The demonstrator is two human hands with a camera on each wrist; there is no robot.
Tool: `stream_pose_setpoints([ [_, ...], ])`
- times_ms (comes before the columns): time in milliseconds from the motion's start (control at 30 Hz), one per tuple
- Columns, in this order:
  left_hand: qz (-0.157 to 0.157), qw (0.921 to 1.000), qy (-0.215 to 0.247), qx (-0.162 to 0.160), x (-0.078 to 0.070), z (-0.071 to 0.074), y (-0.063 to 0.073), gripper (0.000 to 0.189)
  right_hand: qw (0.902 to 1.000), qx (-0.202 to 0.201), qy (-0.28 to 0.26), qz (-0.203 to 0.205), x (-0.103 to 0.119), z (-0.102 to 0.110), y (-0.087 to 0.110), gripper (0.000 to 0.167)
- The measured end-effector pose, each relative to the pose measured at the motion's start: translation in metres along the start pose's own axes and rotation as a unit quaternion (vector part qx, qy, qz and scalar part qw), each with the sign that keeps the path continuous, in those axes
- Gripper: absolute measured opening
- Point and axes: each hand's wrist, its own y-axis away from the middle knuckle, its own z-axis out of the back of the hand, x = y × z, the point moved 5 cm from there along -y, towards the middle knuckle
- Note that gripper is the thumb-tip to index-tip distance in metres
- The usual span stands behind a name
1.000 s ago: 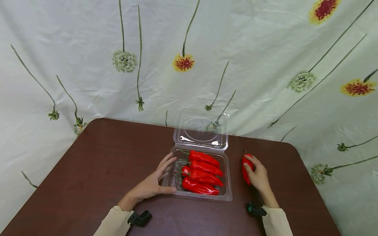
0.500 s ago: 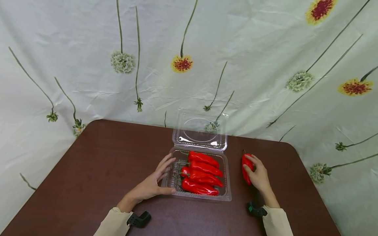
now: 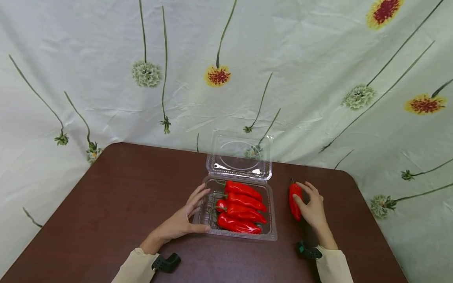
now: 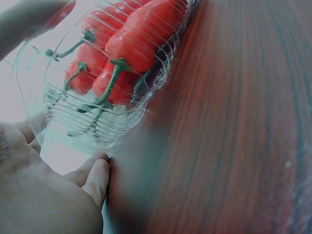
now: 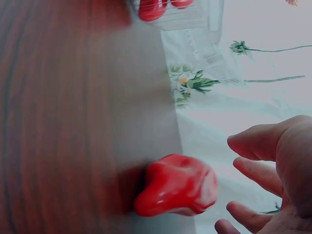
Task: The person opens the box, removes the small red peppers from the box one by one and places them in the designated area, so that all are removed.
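Note:
My left hand (image 3: pixel 180 222) rests spread at the left side of a clear plastic clamshell box (image 3: pixel 270 234), thumb along its front edge and fingers at its left rim. Several red peppers (image 3: pixel 242 212) with green stems lie inside, pointing right. In the left wrist view, the ribbed box wall (image 4: pixel 97 129) stands between thumb and fingers. Right of the box, another red pepper (image 3: pixel 295 208) lies lengthwise on the table. Beside it is my right hand (image 3: pixel 313 204), fingers parted; the right wrist view shows a gap between fingertips and this pepper (image 5: pixel 178 187).
The box's clear lid (image 3: pixel 240 155) stands raised at the back, near the table's far edge. A brown wooden table (image 3: pixel 141 188) lies under everything. Behind it hangs a white cloth (image 3: pixel 198 39) printed with flowers. Each wrist wears a dark band.
My right hand has loosened from the single pepper and shifted slightly right, its fingers now apart from it. The left hand and the box have stayed put.

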Motion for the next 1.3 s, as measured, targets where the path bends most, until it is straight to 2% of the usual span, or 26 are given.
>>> stream_pose_setpoints([
  [233, 0.000, 1.0000, 0.001, 0.001, -0.001, 0.000, 0.001, 0.100, 1.0000, -0.004, -0.003, 0.004, 0.008, 0.001, -0.001, 0.040],
  [600, -0.003, 0.9999, 0.010, 0.003, -0.005, -0.001, -0.001, 0.101, 0.9989, 0.040, -0.021, 0.014, 0.043, 0.001, 0.004, 0.040],
  [800, 0.003, 1.0000, 0.005, 0.001, -0.003, -0.002, 0.001, 0.101, 0.9966, 0.058, -0.035, 0.047, 0.067, -0.004, 0.013, 0.041],
  [1100, 0.006, 0.9999, 0.012, -0.002, -0.001, -0.001, 0.001, 0.101, 0.9876, 0.080, -0.039, 0.129, 0.100, -0.023, 0.023, 0.045],
  [1300, 0.003, 0.9999, 0.017, 0.000, -0.003, -0.001, 0.001, 0.102, 0.9827, 0.102, -0.044, 0.148, 0.112, -0.039, 0.029, 0.045],
])
